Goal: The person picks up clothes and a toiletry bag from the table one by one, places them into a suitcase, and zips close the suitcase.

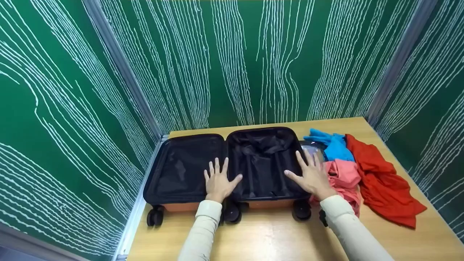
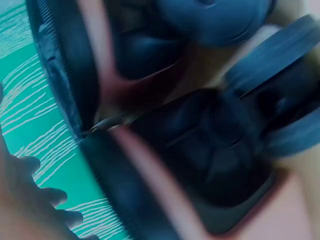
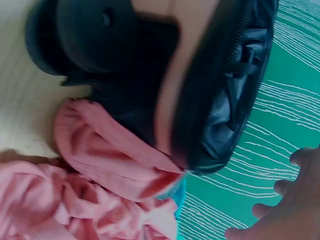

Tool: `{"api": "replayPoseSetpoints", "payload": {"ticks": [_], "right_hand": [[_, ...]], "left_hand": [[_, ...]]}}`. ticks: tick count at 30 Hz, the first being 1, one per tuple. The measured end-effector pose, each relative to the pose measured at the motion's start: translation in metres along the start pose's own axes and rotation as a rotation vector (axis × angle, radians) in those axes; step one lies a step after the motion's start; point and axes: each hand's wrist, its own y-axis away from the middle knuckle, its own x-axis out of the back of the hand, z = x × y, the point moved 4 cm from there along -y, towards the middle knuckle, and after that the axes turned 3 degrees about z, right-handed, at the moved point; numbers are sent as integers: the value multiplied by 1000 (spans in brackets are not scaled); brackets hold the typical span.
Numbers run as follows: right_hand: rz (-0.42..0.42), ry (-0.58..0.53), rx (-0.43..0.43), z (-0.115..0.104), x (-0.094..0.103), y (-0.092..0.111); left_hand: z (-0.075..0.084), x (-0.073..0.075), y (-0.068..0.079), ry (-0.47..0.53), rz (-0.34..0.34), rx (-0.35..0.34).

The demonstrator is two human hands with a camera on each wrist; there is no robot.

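Note:
An orange suitcase with black lining lies spread flat on the table, its left half [image 1: 185, 170] and right half [image 1: 266, 163] side by side. My left hand [image 1: 219, 183], fingers spread and straight, is over the inner edge where the halves meet. Over the right half's outer edge is my right hand [image 1: 313, 177], also with straight, parted fingers. Neither hand holds anything. In the left wrist view, black wheels [image 2: 272, 55] and the zipped edges show below the left hand [image 2: 25, 200]. Pink cloth [image 3: 115, 150] bunches against the suitcase in the right wrist view.
Right of the suitcase lie a blue garment [image 1: 335, 145], a pink garment [image 1: 342, 174] and a red garment [image 1: 384, 181]. A dark, partly clear item [image 1: 311, 148] sits behind my right hand. Green panels [image 1: 232, 61] with white wavy lines enclose the wooden table [image 1: 261, 235].

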Motion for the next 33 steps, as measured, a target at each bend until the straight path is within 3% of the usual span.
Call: {"api": "replayPoseSetpoints", "payload": {"ticks": [8, 13, 21, 33], "right_hand": [[-37, 14, 32, 10, -32, 23], [33, 52, 51, 17, -45, 30], [113, 52, 61, 20, -53, 32], [146, -42, 52, 29, -53, 37]], "left_hand": [[-8, -24, 13, -13, -84, 67], [-8, -28, 12, -37, -86, 74], [-10, -30, 14, -52, -76, 79], [-9, -30, 12, -40, -63, 83]]}}
